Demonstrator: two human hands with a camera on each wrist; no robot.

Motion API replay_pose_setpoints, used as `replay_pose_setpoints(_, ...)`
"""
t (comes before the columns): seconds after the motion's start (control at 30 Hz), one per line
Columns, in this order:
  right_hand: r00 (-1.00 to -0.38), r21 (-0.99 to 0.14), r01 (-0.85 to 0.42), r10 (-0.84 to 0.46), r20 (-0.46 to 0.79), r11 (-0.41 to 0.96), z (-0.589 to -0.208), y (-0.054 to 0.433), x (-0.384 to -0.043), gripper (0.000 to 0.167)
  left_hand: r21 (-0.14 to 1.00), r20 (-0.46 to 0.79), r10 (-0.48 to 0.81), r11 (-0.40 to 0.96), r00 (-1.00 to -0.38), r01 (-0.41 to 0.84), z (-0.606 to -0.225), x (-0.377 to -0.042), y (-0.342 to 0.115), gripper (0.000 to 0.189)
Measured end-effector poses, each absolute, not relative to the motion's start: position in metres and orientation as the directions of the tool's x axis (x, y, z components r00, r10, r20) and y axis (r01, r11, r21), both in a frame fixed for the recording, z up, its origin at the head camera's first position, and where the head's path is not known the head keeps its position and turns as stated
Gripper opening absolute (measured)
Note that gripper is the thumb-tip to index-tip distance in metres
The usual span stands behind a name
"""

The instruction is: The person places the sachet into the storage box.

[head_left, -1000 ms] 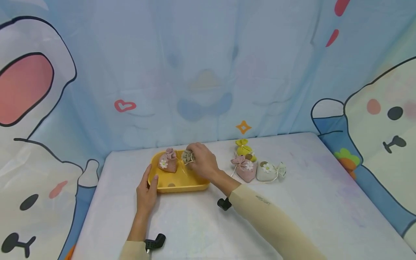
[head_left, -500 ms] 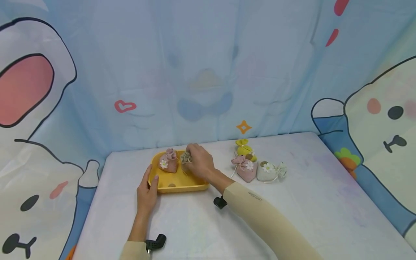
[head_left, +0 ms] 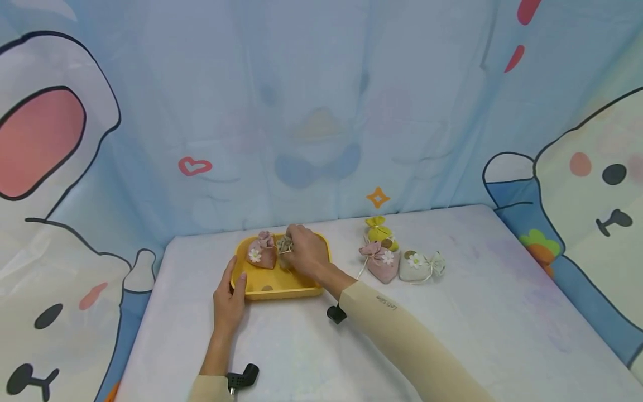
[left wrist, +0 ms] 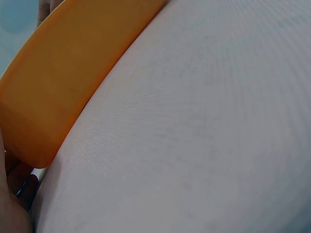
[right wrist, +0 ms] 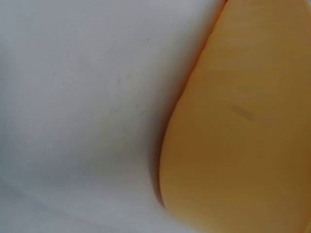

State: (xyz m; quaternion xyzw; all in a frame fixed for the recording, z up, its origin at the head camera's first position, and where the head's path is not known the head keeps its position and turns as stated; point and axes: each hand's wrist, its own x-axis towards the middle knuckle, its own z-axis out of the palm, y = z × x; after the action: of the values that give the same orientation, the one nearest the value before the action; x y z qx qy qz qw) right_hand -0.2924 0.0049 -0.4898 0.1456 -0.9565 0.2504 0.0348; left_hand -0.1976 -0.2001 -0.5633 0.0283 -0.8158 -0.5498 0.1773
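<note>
A: Right hand (head_left: pixel 307 252)?
B: Pinching the grey-green pouch (head_left: pixel 284 244) within the yellow tray (head_left: pixel 288 293), just beside a pink pouch (head_left: pixel 261 255). Touching the bottom? Can't tell.
A: Left hand (head_left: pixel 229 298)?
B: Thumb and fingers gripping the tray's near left corner.
A: Others?
B: Yellow pouch (head_left: pixel 378 233), second pink pouch (head_left: pixel 384 268), pale pouch (head_left: pixel 414 269), bunched on the table (head_left: pixel 452 318), right of the tray.

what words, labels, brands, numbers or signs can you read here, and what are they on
"Let's Slim" (likely; small, blurred): lettering on the beige fabric right sleeve.
Yellow rectangular tray: none readable.
Small drawstring cloth pouches: any marking is too small to read.
Nothing else readable.
</note>
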Motion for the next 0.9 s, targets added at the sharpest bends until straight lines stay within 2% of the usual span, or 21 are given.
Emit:
replay_pose_setpoints(0.4,-0.945,-0.477,-0.326,-0.3,0.133,0.816,-0.4927,0.0034,-0.2936,0.046,0.899,0.265,-0.239,0.411,-0.934,0.149,-0.5643,-0.199,-0.2011,0.052)
replay_pose_setpoints(0.67,-0.947,-0.521,-0.318,-0.291,0.137,0.792,-0.4936,0.0026,-0.2952,0.037,0.899,0.274,-0.244,0.409,-0.93,0.157,-0.5651,-0.2005,-0.2019,0.052)
replay_pose_setpoints(0.9,-0.949,-0.528,-0.316,-0.267,0.168,0.788,-0.4974,-0.0005,-0.2966,0.045,0.898,0.271,-0.243,0.411,-0.931,0.154,-0.5673,-0.2004,-0.2025,0.051)
